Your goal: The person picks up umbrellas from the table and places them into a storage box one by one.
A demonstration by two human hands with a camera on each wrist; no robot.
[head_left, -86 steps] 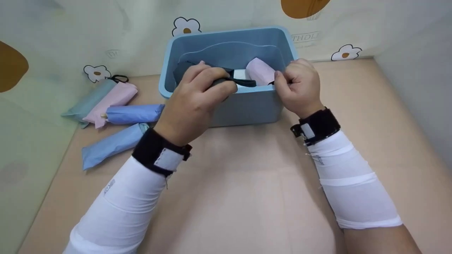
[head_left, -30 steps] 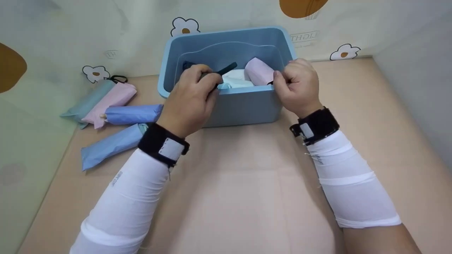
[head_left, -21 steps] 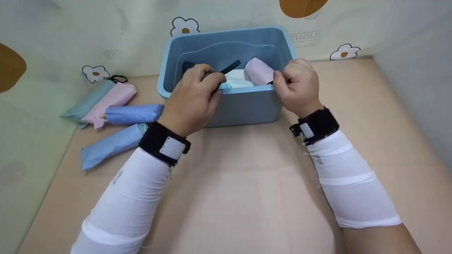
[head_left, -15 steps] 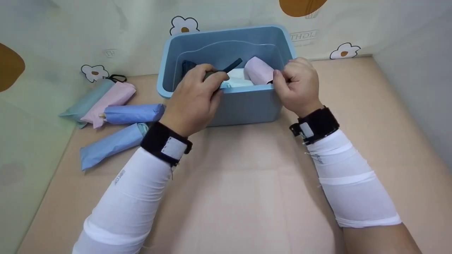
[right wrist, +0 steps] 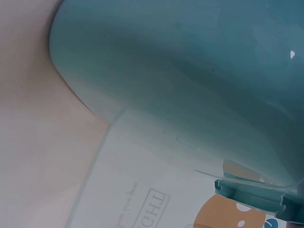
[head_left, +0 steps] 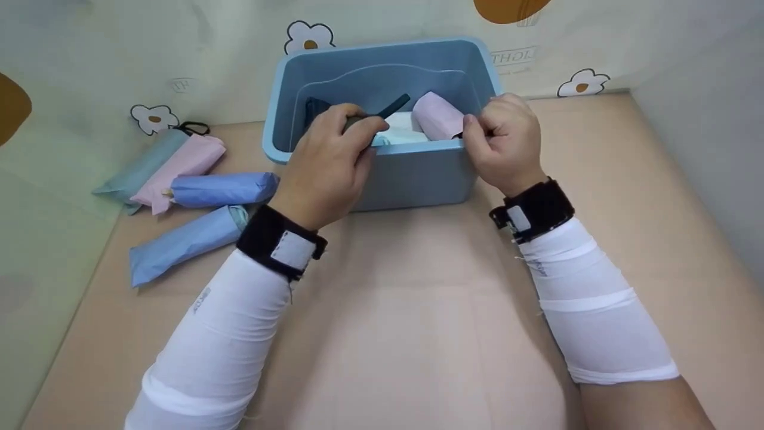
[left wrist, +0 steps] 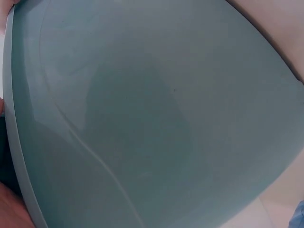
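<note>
My left hand (head_left: 328, 167) reaches over the front rim of a blue plastic bin (head_left: 412, 179). Its fingers curl round the end of a dark folded umbrella (head_left: 354, 121), whose wrist strap (head_left: 395, 106) sticks up to the right. Most of that umbrella is hidden by the hand and bin wall. My right hand (head_left: 507, 143) grips the bin's front right corner. Inside the bin, a pink folded umbrella (head_left: 437, 116) leans near the right hand, beside a pale bundle (head_left: 403, 136). Dark blue fabric (head_left: 316, 108) shows at the inner left. Both wrist views mostly show the bin's outer wall.
Left of the bin lie several folded umbrellas in sleeves: a green one (head_left: 146, 167), a pink one (head_left: 182, 170), a blue one (head_left: 221, 189) and a lighter blue one (head_left: 185, 245). A flower-patterned covering (head_left: 239, 65) rises behind the bin.
My left hand has lowered and shifted left with the dark umbrella, uncovering the pale bundle; the strap now points up and right. My right hand has kept its grip on the rim.
</note>
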